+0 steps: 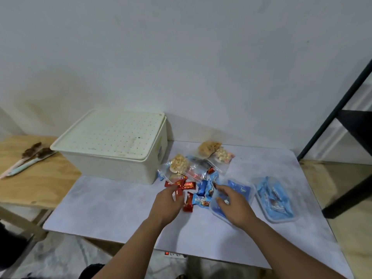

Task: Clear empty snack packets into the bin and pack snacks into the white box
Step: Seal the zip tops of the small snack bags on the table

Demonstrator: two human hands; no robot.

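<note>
The left hand (168,202) has its grip curled on a red packet (178,191) in the pile. The right hand (231,204) reaches into a clear tub (248,189) at 3 o'clock of the pile; its fingers are bent over blue packets, but I cannot tell if the grip has closed on one.

Likely trouble: the loose red and blue packets (201,199) lie touching and overlapping, so lifting one may drag its neighbours across the worktop (112,206). Full and empty packets also look alike, inviting a wrong sort.

The white box (112,156) sits at 10 o'clock of the pile, lid on, contents hidden; it needs opening before packing. A second tub (276,200), further right, holds blue packets. Clear snack bags (179,164) lie beside the box. No bin is visible.
</note>
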